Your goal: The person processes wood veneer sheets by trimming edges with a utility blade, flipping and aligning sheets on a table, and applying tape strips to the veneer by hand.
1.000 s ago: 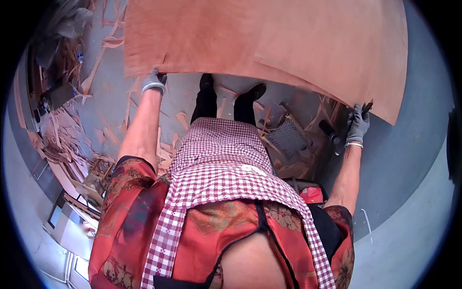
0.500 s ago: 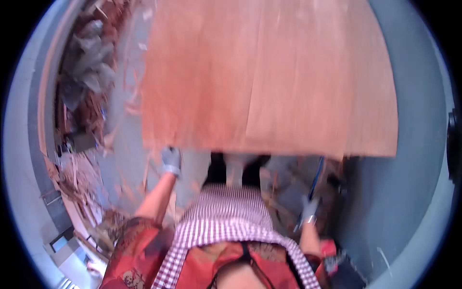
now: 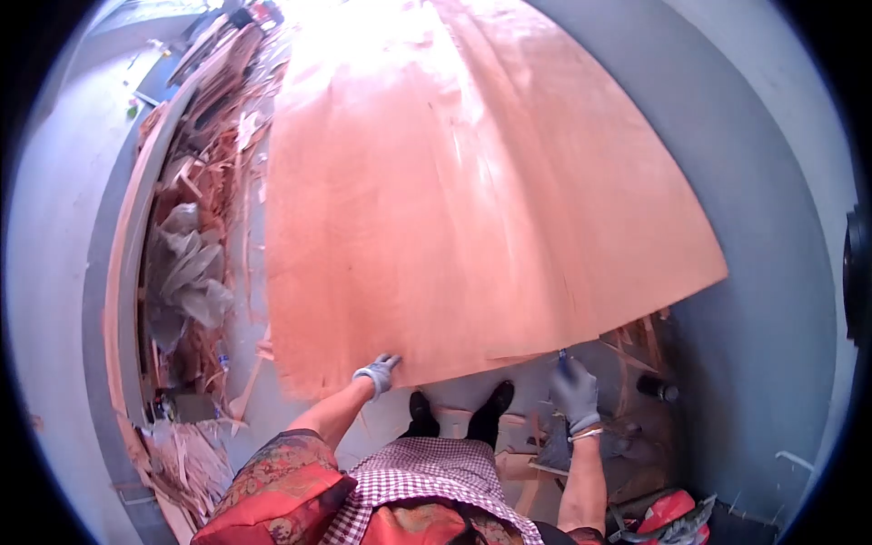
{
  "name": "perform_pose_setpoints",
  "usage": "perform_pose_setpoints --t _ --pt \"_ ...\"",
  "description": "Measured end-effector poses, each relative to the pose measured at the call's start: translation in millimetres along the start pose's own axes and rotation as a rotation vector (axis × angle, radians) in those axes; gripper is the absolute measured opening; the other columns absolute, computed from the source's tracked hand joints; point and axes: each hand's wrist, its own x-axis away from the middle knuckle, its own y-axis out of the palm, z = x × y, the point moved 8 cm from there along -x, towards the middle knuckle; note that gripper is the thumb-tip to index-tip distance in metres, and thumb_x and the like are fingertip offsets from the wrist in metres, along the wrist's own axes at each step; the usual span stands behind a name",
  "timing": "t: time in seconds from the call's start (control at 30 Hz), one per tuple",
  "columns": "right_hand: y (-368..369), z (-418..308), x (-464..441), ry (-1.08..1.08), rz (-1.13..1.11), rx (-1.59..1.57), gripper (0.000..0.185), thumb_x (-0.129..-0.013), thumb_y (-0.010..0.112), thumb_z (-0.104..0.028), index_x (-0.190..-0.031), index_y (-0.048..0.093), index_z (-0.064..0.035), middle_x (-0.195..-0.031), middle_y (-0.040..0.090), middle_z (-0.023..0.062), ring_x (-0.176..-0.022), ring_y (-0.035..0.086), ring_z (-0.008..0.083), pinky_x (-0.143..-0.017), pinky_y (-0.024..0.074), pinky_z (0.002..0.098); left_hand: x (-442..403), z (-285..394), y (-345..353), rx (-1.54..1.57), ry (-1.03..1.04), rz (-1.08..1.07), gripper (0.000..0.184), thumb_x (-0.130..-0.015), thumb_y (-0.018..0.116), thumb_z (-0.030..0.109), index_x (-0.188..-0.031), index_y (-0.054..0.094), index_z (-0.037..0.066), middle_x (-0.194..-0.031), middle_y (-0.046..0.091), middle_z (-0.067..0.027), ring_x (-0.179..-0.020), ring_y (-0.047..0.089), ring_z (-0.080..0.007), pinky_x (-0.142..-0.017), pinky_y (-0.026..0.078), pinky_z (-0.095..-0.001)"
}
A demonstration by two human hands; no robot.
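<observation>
A large reddish-brown sheet of wood veneer [image 3: 391,227] spreads out before me, with ripples along its length. My left hand [image 3: 379,371], in a grey glove, rests on top of its near edge with the fingers stretched out. At the right, my gloved right hand [image 3: 575,395] is closed and blurred by motion. It grips a thin blue stick-like tool [image 3: 563,360], whose tip is by the sheet's near edge. Most of this tool is hidden by the hand, so its exact kind is unclear.
Crumpled clear plastic [image 3: 195,268] and wood scraps [image 3: 186,459] line the left side. A grey wall [image 3: 727,182] runs along the right. A dark cylindrical object [image 3: 656,388] and a red-and-white bag [image 3: 668,518] lie at the lower right. Offcuts litter the floor around my shoes.
My left hand has moved right and onto the sheet's edge. My right hand has come up toward the edge with the blue tool. The view has tilted up, showing more of the sheet.
</observation>
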Motion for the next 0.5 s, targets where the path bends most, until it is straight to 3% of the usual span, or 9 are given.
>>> perform_pose_setpoints --t 0.13,0.17,0.33,0.4,0.47,0.5 --pt "-64.5 6.3 4.8 0.318 -0.012 -0.469 0.012 -0.077 0.069 -0.016 -0.078 0.061 -0.0069 -0.061 0.056 -0.0027 -0.048 0.049 0.006 -0.042 0.0367 0.023 -19.0 1.2 9.0 -0.089 -0.089 -0.097 0.075 -0.073 0.05 0.001 -0.14 0.023 0.019 -0.147 0.017 -0.0119 -0.132 0.025 -0.033 -0.107 0.029 -0.0401" --pt "-78.2 8.3 3.6 0.35 0.002 -0.449 0.013 -0.076 0.07 -0.017 -0.079 0.062 -0.008 -0.063 0.055 -0.005 -0.048 0.047 0.0029 -0.043 0.0354 0.0191 -21.0 0.9 9.6 -0.09 -0.106 -0.113 0.075 -0.073 0.05 0.002 -0.141 0.022 0.019 -0.147 0.015 -0.0118 -0.133 0.024 -0.033 -0.107 0.029 -0.0405" --pt "-130.0 56.5 -25.3 0.314 0.068 -0.326 0.012 -0.077 0.07 -0.015 -0.076 0.06 -0.0083 -0.064 0.053 -0.0063 -0.05 0.045 0.0031 -0.043 0.0348 0.0207 -16.9 -0.5 12.4 -0.063 -0.175 -0.143 0.075 -0.076 0.048 0.003 -0.142 0.017 0.022 -0.149 0.009 -0.0102 -0.134 0.02 -0.0327 -0.108 0.027 -0.0423" --pt "-158.4 84.3 -43.5 0.222 0.111 -0.182 0.012 -0.077 0.069 -0.014 -0.074 0.058 -0.0096 -0.065 0.053 -0.0051 -0.056 0.046 0.005 -0.05 0.0356 0.0221 -16.9 -6.3 17.2 -0.049 -0.172 -0.137 0.076 -0.076 0.047 0.003 -0.143 0.016 0.023 -0.15 0.007 -0.0097 -0.135 0.018 -0.0326 -0.108 0.027 -0.0429" --pt "-201.1 80.7 -45.2 0.298 0.2 0.018 0.016 -0.08 0.065 -0.015 -0.082 0.058 -0.0014 -0.068 0.054 -0.0007 -0.06 0.047 0.0089 -0.056 0.0394 0.0259 -7.9 -3.7 16.0 0.002 -0.179 -0.154 0.077 -0.077 0.047 0.003 -0.143 0.014 0.025 -0.15 0.006 -0.0097 -0.136 0.016 -0.0325 -0.109 0.026 -0.0425" --pt "-224.8 120.2 -45.1 0.241 0.269 0.273 0.021 -0.081 0.063 -0.018 -0.086 0.058 0.0014 -0.072 0.058 0.002 -0.063 0.051 0.0111 -0.06 0.0418 0.0273 -9.1 -2.1 15.6 0.014 -0.177 -0.144 0.077 -0.077 0.047 0.003 -0.143 0.014 0.025 -0.15 0.006 -0.0097 -0.136 0.016 -0.0325 -0.109 0.025 -0.0425"
